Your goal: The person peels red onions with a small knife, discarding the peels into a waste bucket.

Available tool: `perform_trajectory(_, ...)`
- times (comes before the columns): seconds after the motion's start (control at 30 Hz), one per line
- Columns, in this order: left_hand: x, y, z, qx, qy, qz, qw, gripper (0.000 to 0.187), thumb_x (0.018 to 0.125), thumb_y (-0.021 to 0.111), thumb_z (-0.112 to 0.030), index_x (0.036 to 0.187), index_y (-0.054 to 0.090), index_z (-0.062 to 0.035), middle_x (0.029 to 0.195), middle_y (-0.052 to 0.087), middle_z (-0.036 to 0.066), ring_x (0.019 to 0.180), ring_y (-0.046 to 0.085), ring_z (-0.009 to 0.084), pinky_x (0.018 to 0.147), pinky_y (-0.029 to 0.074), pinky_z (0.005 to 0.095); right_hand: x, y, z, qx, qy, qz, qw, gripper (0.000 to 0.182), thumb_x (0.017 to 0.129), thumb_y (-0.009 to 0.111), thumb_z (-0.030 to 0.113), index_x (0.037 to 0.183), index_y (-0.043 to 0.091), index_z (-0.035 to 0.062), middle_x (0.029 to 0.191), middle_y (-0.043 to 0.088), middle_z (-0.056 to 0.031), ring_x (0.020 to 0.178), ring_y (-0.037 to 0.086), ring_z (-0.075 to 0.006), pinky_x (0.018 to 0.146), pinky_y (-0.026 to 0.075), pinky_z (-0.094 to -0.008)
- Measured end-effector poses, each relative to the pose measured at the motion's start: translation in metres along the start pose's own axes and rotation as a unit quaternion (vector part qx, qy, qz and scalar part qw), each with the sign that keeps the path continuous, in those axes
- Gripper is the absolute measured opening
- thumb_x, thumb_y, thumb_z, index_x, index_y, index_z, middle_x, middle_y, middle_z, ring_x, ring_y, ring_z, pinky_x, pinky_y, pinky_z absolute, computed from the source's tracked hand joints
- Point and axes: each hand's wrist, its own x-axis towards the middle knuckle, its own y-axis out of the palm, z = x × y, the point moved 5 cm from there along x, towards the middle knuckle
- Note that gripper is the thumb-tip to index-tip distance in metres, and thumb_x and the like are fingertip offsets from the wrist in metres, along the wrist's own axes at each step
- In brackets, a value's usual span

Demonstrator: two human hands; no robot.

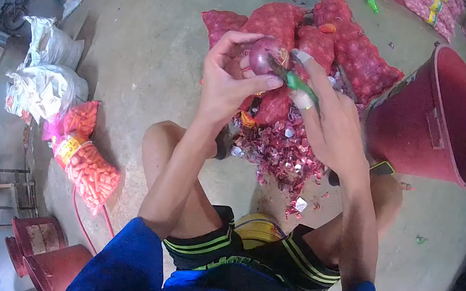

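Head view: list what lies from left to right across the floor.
White sacks → net bag of carrots → left hand holding a red onion → right hand with a green-handled knife → red bucket.

Left hand (pixel 228 80) grips a red onion (pixel 263 55) between fingers and thumb, held above the floor; right hand (pixel 329 121) holds a green-handled knife (pixel 293 81) with its blade against the onion; two fingers of that hand carry pale wrappings; a pile of onion skins (pixel 284 151) lies on the concrete floor (pixel 156 52) directly beneath; red mesh sacks of onions (pixel 348 47) lie beyond the pile; a red bucket (pixel 441 118) lies tipped on its side to the right; a mesh bag of carrots (pixel 87 167) lies at left, beside white sacks (pixel 43 80).
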Motion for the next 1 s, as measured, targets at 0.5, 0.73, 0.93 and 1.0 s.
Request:
perform_trajectory(0.5, -0.004, 0.011, -0.016, 0.179, 0.119, -0.01, 0.977, 0.069, 0.074, 0.09, 0.014, 0.134, 0.059, 0.0008, 0.137, 0.067, 0.017, 0.109, 0.075, 0.0219, 0.097, 0.065, 0.0371, 0.006, -0.003, -0.001, -0.037, -0.01, -0.002, 0.999, 0.059, 0.102, 0.066, 0.016, 0.159, 0.053, 0.0186, 0.109, 0.076, -0.0215, 0.089, 0.072, -0.0462, 0.076, 0.057, -0.0545)
perform_trajectory(0.73, 0.001, -0.004, -0.001, -0.017, -0.083, 0.014, 0.996, 0.069, 0.072, 0.093, 0.011, 0.132, 0.061, 0.002, 0.129, 0.069, 0.015, 0.108, 0.075, 0.0215, 0.096, 0.065, 0.0369, 0.007, -0.002, 0.0, -0.037, -0.012, -0.004, 0.999, 0.055, 0.101, 0.066, 0.014, 0.156, 0.057, 0.0175, 0.108, 0.075, -0.0203, 0.087, 0.072, -0.0435, 0.073, 0.057, -0.0524)
perform_trajectory(0.93, -0.007, 0.005, -0.018, 0.094, 0.049, -0.009, 0.994, 0.07, 0.071, 0.097, 0.005, 0.132, 0.063, 0.0, 0.126, 0.071, 0.015, 0.11, 0.075, 0.0222, 0.096, 0.064, 0.0357, 0.008, 0.002, -0.001, -0.023, 0.025, 0.019, 0.999, 0.055, 0.104, 0.064, 0.014, 0.158, 0.056, 0.0168, 0.105, 0.075, -0.0223, 0.086, 0.072, -0.0437, 0.074, 0.056, -0.0503)
perform_trajectory(1.0, -0.01, 0.006, -0.025, 0.251, 0.116, -0.015, 0.961, 0.071, 0.07, 0.097, 0.006, 0.132, 0.063, 0.0009, 0.129, 0.071, 0.016, 0.112, 0.074, 0.0227, 0.099, 0.064, 0.0369, 0.007, 0.007, -0.006, 0.026, 0.004, -0.006, 1.0, 0.055, 0.104, 0.063, 0.013, 0.158, 0.055, 0.0167, 0.104, 0.074, -0.0241, 0.084, 0.071, -0.0442, 0.074, 0.056, -0.0499)
